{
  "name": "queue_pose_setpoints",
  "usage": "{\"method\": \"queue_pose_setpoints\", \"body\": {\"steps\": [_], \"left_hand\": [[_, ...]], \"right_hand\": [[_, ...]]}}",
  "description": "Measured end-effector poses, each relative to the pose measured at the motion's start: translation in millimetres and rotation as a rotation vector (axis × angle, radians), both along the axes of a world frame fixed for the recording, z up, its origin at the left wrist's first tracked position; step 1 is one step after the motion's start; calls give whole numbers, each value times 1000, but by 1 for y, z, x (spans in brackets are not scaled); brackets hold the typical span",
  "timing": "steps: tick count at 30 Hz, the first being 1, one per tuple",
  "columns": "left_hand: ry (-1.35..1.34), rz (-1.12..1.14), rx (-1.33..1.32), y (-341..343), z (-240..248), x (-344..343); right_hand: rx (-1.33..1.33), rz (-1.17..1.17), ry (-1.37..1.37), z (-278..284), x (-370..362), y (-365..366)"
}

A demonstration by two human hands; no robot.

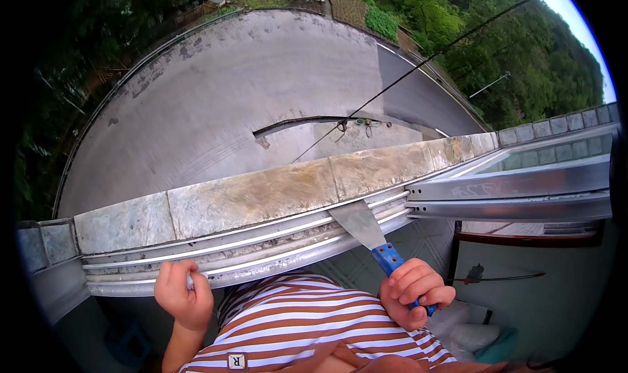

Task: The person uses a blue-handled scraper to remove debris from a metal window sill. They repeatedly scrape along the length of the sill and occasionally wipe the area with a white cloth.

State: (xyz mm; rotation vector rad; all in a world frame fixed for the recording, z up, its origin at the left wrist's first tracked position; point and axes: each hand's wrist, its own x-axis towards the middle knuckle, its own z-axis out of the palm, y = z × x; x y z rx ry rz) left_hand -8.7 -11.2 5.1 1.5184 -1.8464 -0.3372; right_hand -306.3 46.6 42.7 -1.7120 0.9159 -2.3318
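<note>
Scraper [375,238] slants in right hand [413,292] — left hand [184,297] curls round something pale [190,282].

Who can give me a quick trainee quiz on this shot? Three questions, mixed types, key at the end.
1. Which of the person's hands grips the scraper?
2. True or false: the scraper's handle is red.
3. Fill in the missing word: in this view, the blade overlaps the metal window ____.

Key:
1. The right hand.
2. False; it is blue.
3. Track.
</note>
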Motion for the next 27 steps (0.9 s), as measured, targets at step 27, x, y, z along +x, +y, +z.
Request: {"method": "queue_pose_setpoints", "body": {"steps": [27], "left_hand": [[54,41,-97,2,-2,-3]], "right_hand": [[431,177,-322,60,0,-67]]}}
